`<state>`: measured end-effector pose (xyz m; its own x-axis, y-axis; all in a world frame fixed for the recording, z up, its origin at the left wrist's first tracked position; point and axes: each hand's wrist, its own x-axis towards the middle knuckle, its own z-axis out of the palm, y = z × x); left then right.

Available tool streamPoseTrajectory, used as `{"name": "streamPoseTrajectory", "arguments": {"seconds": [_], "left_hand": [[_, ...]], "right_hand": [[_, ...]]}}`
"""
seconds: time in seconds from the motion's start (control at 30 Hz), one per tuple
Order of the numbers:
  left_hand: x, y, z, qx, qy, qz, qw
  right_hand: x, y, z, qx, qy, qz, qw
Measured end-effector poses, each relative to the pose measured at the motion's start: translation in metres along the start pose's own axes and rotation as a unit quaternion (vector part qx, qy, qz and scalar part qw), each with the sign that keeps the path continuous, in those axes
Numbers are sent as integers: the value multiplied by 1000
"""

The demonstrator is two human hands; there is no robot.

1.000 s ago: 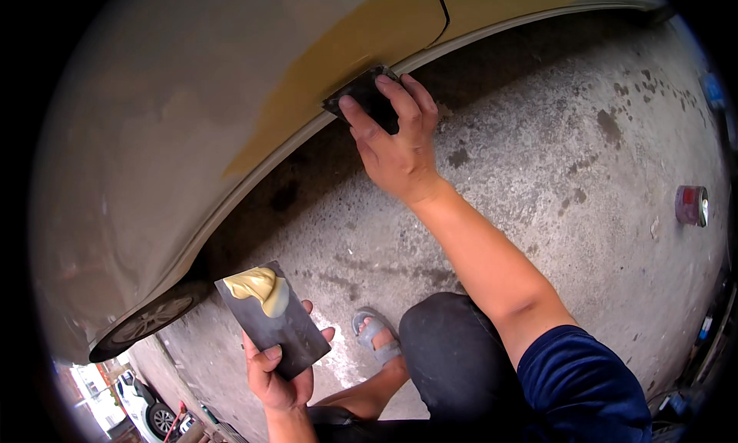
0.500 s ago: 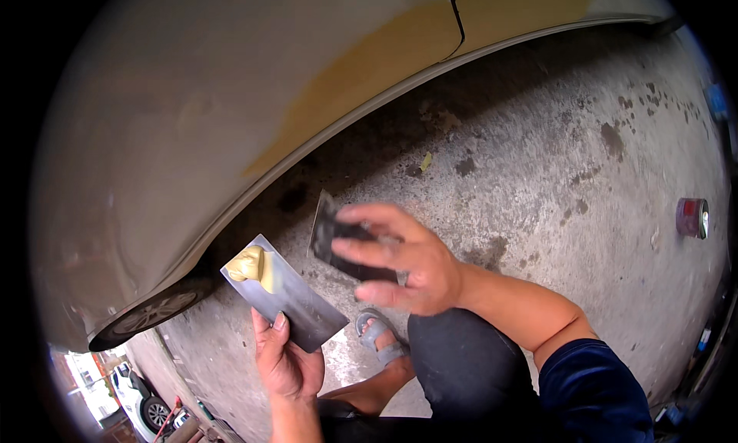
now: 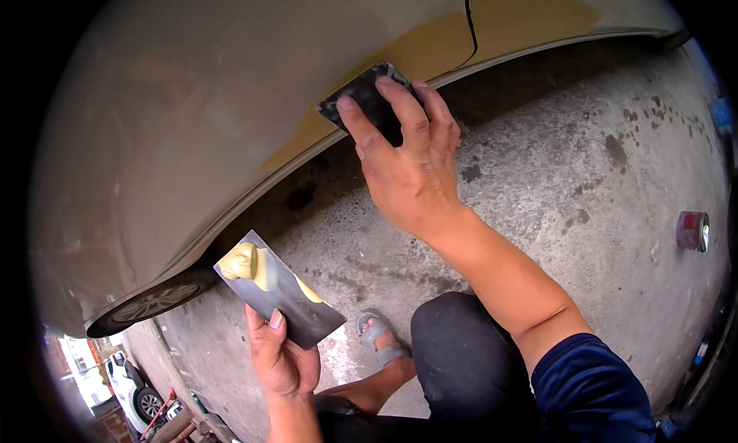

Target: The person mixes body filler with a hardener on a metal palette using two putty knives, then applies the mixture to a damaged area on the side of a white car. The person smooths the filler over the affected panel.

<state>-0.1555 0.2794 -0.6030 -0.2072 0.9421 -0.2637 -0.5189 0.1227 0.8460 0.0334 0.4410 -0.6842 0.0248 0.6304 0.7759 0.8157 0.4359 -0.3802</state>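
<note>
In my left hand, at lower left, is a flat grey metal plate, gripped by its near edge between thumb and fingers. A lump of yellowish body filler sits on its far corner, with a thin smear along the right edge. My right hand presses a dark, flat spreader against the lower car panel, fingers spread over its back. The spreader lies over the tan filler patch near the sill; its working edge is hidden.
A dark door gap crosses the patch. Below the sill lies stained concrete floor. A tin stands at far right. My sandalled foot is between my hands, beside my bent knee. A car wheel is at left.
My right hand has moved up and away from beside the plate, carrying the spreader onto the panel. A filler smear now shows on the plate's right edge. My left hand has barely shifted.
</note>
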Motion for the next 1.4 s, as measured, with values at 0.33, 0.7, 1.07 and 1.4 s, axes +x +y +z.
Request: {"name": "streamPoseTrajectory", "arguments": {"seconds": [0.33, 0.7, 1.07, 1.4], "left_hand": [[-4, -4, -8, -5, 12, -7, 1000], [-1, -5, -7, 4, -13, -17, 1000], [1, -8, -8, 5, -24, -26, 999], [3, 0, -5, -62, -52, -3, 997]], "right_hand": [[-40, -8, 35, -34, -52, 11, 998], [20, 28, -5, -40, 29, 25, 998], [-41, 14, 12, -5, -52, 49, 997], [-93, -9, -52, 454, -287, -12, 844]]}}
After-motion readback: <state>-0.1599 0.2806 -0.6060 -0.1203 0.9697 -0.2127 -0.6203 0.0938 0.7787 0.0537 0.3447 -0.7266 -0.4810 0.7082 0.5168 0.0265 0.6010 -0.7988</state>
